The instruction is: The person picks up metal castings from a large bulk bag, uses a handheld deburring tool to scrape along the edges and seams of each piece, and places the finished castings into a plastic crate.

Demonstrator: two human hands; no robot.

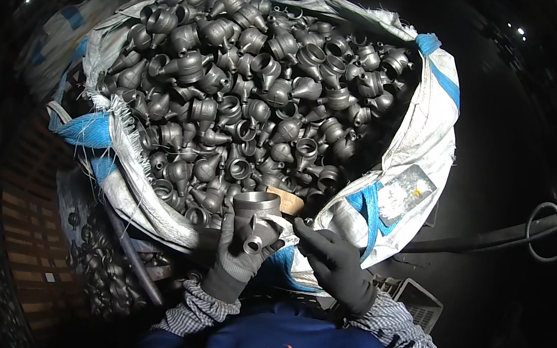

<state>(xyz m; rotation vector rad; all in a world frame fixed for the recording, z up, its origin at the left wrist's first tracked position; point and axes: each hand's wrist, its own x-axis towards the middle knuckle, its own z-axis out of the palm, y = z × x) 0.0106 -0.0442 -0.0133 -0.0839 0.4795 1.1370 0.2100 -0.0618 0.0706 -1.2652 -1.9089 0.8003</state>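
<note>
My left hand (238,262), in a grey glove, is wrapped round a dark grey metal casting (256,208). The casting has a wide round mouth tilted upward and a short hollow spout facing me. Close beside it on the right is my gloved right hand (332,258), fingers drawn together and pointing at the casting. A small dark object with a shiny spot shows at its fingertips; its kind is too unclear to tell. Behind the casting a tan, flat-looking piece (284,201) shows in part. Both hands are over the near rim of a large white woven sack (419,147).
Heaped grey castings (261,93) fill the sack, which has blue straps (89,129). More castings (108,278) lie at lower left, near a brown slatted crate (38,211). At right are a dark bar (490,236) with a looped cable (546,232) and a grey plastic crate (419,302).
</note>
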